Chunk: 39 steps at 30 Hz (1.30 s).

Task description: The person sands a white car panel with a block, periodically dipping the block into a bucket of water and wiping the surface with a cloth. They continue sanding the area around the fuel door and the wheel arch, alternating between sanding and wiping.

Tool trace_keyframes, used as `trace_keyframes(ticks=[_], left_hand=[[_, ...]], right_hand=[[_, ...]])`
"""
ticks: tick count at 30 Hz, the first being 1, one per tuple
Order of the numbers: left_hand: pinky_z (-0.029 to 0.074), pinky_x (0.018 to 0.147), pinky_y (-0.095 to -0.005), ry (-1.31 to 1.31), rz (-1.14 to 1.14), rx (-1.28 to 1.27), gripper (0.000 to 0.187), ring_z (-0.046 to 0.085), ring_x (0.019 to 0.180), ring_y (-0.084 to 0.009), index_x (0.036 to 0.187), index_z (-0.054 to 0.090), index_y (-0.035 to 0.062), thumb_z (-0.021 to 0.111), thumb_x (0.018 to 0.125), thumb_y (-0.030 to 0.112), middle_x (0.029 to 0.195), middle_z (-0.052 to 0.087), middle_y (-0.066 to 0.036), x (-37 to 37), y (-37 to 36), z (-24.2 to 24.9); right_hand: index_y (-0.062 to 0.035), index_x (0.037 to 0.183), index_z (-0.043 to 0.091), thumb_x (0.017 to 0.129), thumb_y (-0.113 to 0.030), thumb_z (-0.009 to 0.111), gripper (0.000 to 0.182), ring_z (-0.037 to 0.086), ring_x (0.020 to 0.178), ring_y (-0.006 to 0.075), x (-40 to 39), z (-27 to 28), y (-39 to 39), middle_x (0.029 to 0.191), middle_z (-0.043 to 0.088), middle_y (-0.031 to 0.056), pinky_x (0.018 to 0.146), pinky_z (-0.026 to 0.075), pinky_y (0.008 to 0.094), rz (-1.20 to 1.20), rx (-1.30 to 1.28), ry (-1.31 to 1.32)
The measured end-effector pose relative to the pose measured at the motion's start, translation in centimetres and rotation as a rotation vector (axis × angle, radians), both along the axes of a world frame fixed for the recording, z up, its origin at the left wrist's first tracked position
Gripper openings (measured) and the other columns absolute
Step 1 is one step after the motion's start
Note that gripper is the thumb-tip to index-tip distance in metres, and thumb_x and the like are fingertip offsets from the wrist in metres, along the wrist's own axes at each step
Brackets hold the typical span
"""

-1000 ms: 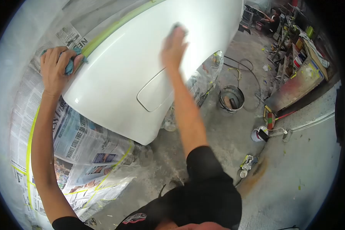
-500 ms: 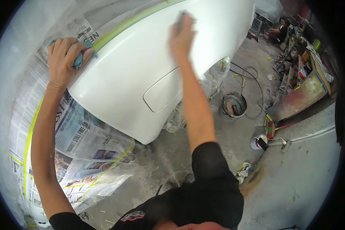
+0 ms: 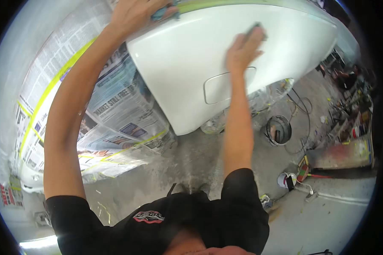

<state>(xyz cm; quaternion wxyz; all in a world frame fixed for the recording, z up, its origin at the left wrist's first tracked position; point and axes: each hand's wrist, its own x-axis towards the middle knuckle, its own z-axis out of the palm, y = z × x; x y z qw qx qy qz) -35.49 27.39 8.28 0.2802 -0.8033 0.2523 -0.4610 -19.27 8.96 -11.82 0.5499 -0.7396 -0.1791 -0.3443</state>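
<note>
A white car body panel (image 3: 187, 55) with a rounded-corner fuel flap (image 3: 217, 90) fills the upper middle. My left hand (image 3: 136, 12) is closed on a crumpled teal cloth (image 3: 161, 14) at the panel's upper left edge, beside a strip of green masking tape (image 3: 208, 5). Part of that hand is cut off by the top of the view. On the panel's face, above the flap, my right hand (image 3: 244, 50) presses a small dark grey pad (image 3: 258, 29) under its fingertips. The hand is slightly blurred, and the pad's exact kind cannot be made out.
Taped newspaper (image 3: 115, 106) covers the car left of the panel. Clear plastic sheeting (image 3: 259, 98) hangs below it. A dark bucket (image 3: 279, 129) and a white container (image 3: 286, 180) stand on the concrete floor. A hose (image 3: 307, 110) lies beyond; another person (image 3: 348, 78) is at far right.
The view has turned, so the panel sits higher and further right. My right hand has shifted over the panel, now nearer the fuel flap. The left hand still holds the cloth at the edge.
</note>
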Motion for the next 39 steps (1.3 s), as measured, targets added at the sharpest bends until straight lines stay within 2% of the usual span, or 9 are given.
trace_keyframes(ticks=[4, 9, 13, 16, 19, 21, 26, 31, 39], left_hand=[[0.041, 0.076, -0.0411, 0.004, 0.017, 0.015, 0.023, 0.055, 0.085, -0.0262, 0.083, 0.063, 0.0120, 0.076, 0.082, 0.032, 0.088, 0.058, -0.007, 0.1, 0.4, 0.0], [0.040, 0.076, -0.0419, -0.013, 0.007, 0.013, 0.023, 0.054, 0.084, -0.0262, 0.086, 0.062, 0.0127, 0.075, 0.083, 0.031, 0.090, 0.059, -0.007, 0.0, 0.3, -0.1], [0.040, 0.077, -0.0423, -0.015, -0.005, 0.007, 0.023, 0.054, 0.086, -0.0266, 0.086, 0.062, 0.0128, 0.075, 0.083, 0.031, 0.091, 0.059, -0.008, 0.3, 0.3, -0.2], [0.040, 0.079, -0.0424, -0.010, 0.027, 0.008, 0.022, 0.055, 0.087, -0.0269, 0.087, 0.062, 0.0125, 0.075, 0.083, 0.030, 0.092, 0.059, -0.008, 0.3, 0.9, 0.0], [0.040, 0.080, -0.0426, 0.013, 0.008, -0.010, 0.022, 0.055, 0.088, -0.0272, 0.087, 0.063, 0.0120, 0.075, 0.083, 0.030, 0.092, 0.059, -0.008, 0.2, 0.6, -0.5], [0.040, 0.080, -0.0426, 0.018, -0.014, -0.005, 0.022, 0.055, 0.088, -0.0274, 0.087, 0.063, 0.0117, 0.076, 0.083, 0.029, 0.092, 0.059, -0.008, 0.2, 0.3, -0.2], [0.040, 0.078, -0.0422, 0.022, -0.013, 0.009, 0.021, 0.055, 0.087, -0.0271, 0.086, 0.064, 0.0111, 0.078, 0.080, 0.025, 0.089, 0.059, -0.009, 0.4, 0.4, -0.2], [0.040, 0.077, -0.0398, 0.082, 0.061, 0.130, 0.021, 0.055, 0.083, -0.0266, 0.086, 0.064, 0.0115, 0.080, 0.078, 0.023, 0.086, 0.058, -0.008, -0.4, -1.8, -0.3], [0.045, 0.074, -0.0357, 0.460, -0.024, 0.088, 0.033, 0.059, 0.083, -0.0251, 0.084, 0.061, 0.0078, 0.089, 0.073, 0.021, 0.088, 0.061, -0.006, -3.2, -3.0, -4.9]], right_hand=[[-0.0023, 0.159, 0.022, 0.101, -0.029, 0.050, 0.069, 0.012, 0.155, 0.0375, -5.3, 0.5, 4.2, 0.166, 0.021, 0.0176, 0.117, 0.003, 0.0687, 0.087, -0.007, -0.148], [-0.0085, 0.146, 0.049, 0.089, -0.039, 0.066, 0.067, 0.040, 0.144, 0.0308, -17.4, -1.0, 8.6, 0.158, 0.042, 0.0111, 0.117, 0.013, 0.0652, 0.309, -0.207, -0.481], [-0.0087, 0.146, 0.050, 0.087, -0.035, 0.069, 0.067, 0.041, 0.143, 0.0327, -17.6, -14.6, 5.7, 0.157, 0.042, 0.0132, 0.116, 0.008, 0.0667, 0.464, -0.447, -0.563], [-0.0098, 0.145, 0.051, 0.084, -0.031, 0.073, 0.068, 0.042, 0.141, 0.0333, -18.6, -11.6, 6.7, 0.156, 0.044, 0.0134, 0.113, 0.012, 0.0699, 0.442, -0.386, -0.489], [-0.0093, 0.145, 0.050, 0.086, -0.030, 0.071, 0.065, 0.046, 0.138, 0.0268, -18.2, 1.1, 9.3, 0.152, 0.048, 0.0079, 0.107, 0.030, 0.0648, 0.310, -0.151, -0.524], [-0.0086, 0.143, 0.051, 0.085, -0.032, 0.073, 0.066, 0.046, 0.137, 0.0275, -18.6, 0.1, 9.4, 0.153, 0.046, 0.0088, 0.106, 0.030, 0.0668, 0.300, -0.170, -0.505], [0.0015, 0.153, 0.032, 0.083, -0.038, 0.075, 0.091, 0.028, 0.147, 0.0453, -23.5, -25.1, 7.9, 0.164, 0.020, 0.0260, 0.107, 0.016, 0.0783, 0.351, -0.288, -0.151], [0.0012, 0.160, 0.013, 0.095, -0.038, 0.060, 0.088, 0.010, 0.152, 0.0485, -20.1, -10.4, 8.8, 0.166, 0.005, 0.0283, 0.113, 0.003, 0.0746, 0.306, -0.020, -0.079], [0.0039, 0.159, 0.013, 0.094, -0.029, 0.061, 0.087, 0.009, 0.152, 0.0509, -25.4, -23.8, 8.3, 0.165, 0.006, 0.0298, 0.116, 0.006, 0.0707, 0.360, -0.038, 0.136]])
